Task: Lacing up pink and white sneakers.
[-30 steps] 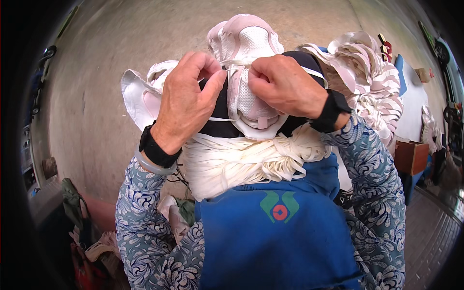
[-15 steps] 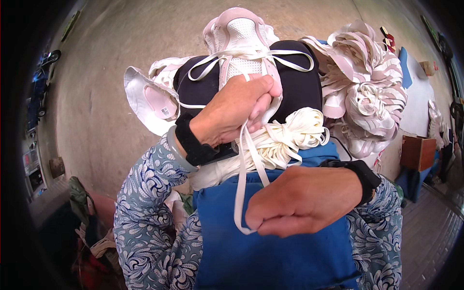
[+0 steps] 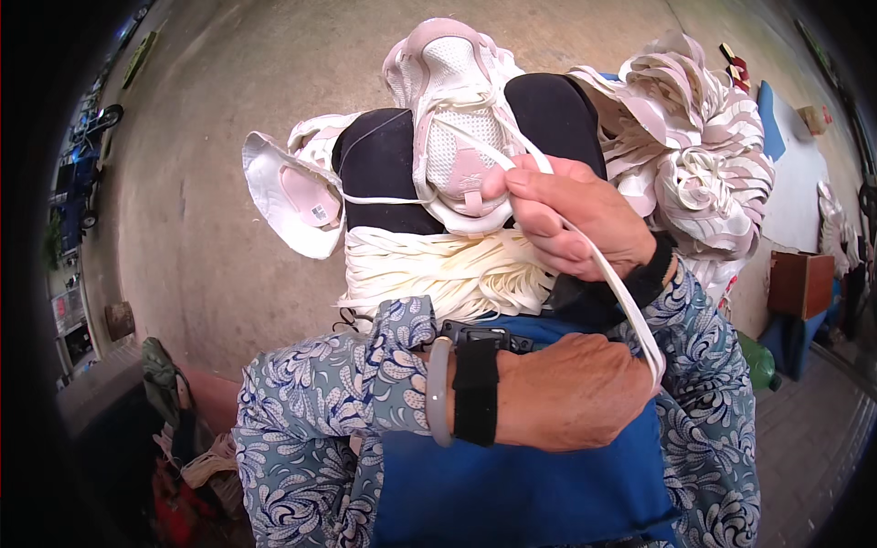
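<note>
A white mesh and pink shoe upper point(image 3: 461, 155) lies between two black pads point(image 3: 376, 155) in front of me. From its eyelets a flat white shoelace point(image 3: 614, 269) runs back toward me on the right. My right hand point(image 3: 580, 215) pinches the lace beside the upper's tongue. Lower down, my left hand point(image 3: 571, 391) reaches across to the right, its fist closed round the looped end of the lace. The fingertips of that fist are mostly hidden. Between the upper and my forearms rests a thick hank of cream laces point(image 3: 438, 274).
Another pink and white upper point(image 3: 297, 196) hangs at the left of the pads. Stacked pink and white uppers point(image 3: 699, 146) are piled at the right. A blue cloth point(image 3: 521, 484) covers my lap. Farther right stands a brown box point(image 3: 800, 283).
My right hand has moved up to the upper, while my left hand has come down and across to the right. The lace loops that lay over the pads have been drawn in.
</note>
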Motion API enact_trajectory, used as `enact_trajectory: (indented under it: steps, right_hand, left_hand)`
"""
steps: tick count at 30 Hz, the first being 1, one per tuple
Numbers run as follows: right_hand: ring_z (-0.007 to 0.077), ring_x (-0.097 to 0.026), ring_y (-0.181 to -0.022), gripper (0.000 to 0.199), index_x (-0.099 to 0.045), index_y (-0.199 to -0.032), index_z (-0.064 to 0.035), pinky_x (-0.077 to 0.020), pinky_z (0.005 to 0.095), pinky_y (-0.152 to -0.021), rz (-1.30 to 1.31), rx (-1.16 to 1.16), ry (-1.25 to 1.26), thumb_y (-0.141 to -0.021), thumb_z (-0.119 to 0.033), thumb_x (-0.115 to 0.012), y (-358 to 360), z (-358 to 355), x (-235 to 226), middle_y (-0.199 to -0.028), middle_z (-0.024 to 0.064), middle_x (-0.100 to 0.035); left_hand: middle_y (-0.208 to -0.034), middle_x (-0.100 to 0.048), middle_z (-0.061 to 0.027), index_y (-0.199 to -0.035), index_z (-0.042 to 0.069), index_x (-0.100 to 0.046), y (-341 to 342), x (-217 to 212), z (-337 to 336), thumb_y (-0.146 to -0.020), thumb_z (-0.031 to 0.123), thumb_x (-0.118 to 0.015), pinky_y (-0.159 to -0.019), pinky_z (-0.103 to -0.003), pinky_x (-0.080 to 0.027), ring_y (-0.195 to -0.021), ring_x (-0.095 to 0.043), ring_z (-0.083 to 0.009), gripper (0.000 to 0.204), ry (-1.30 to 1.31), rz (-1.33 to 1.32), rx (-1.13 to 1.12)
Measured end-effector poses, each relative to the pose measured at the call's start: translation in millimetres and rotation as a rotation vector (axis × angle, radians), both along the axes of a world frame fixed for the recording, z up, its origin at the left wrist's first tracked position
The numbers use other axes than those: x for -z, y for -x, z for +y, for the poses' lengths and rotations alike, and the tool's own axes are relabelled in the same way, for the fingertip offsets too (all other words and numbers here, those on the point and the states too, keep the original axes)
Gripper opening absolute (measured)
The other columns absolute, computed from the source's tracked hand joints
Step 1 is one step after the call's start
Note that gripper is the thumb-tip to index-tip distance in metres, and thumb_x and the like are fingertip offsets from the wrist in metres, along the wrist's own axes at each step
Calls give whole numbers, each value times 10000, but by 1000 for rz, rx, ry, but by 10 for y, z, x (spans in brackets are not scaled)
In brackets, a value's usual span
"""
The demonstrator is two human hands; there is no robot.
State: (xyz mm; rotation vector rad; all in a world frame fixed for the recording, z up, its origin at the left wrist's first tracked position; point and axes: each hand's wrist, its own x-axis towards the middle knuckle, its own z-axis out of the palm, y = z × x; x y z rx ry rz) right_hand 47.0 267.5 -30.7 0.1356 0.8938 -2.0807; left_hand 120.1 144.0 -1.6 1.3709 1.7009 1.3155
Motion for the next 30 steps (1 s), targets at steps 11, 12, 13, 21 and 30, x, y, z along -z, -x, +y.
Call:
enact_trajectory:
  steps: [11,12,13,21,30]
  right_hand:
    - [47,-482,-481,271,-636,-1038,-4,-393,200,-467,402,-390,-342,-1020,-215,-465,93,195,-36,-558,-23,-535]
    - [52,-492,-494,286,-635,-1034,-7,-404,211,-485,452,-422,-346,-1020,-234,-460,83,144,-16,-561,-20,-545]
    - [56,-501,-508,302,-634,-1029,-10,-415,221,-503,502,-453,-351,-1021,-253,-455,79,106,8,-565,-17,-554]
    - [41,-481,-498,316,-631,-1052,-27,-374,201,-466,536,-391,-348,-1031,-279,-442,83,56,-35,-586,-13,-549]
    - [115,-581,-569,319,-614,-959,-13,-466,282,-537,609,-409,-281,-1025,-276,-444,-54,103,-317,-655,55,-608]
  left_hand:
    - [-759,-579,-27,-979,8,-592,1117,475,-1014,-911,92,-623,-619,-255,-451,-654,-505,-94,113,331,183,-1006]
    - [-763,-580,-39,-981,7,-592,1207,534,-1039,-900,87,-633,-619,-263,-455,-652,-512,-108,121,336,263,-1032]
    - [-766,-582,-51,-983,7,-593,1270,562,-1055,-889,83,-644,-619,-272,-459,-651,-520,-122,131,339,343,-1057]
    - [-764,-574,-56,-969,9,-586,1441,648,-975,-906,103,-614,-601,-275,-452,-635,-532,-134,117,250,518,-954]
    - [-716,-521,-5,-960,20,-514,1455,578,-1130,-984,194,-488,-495,-223,-398,-550,-474,-67,178,356,-279,-912]
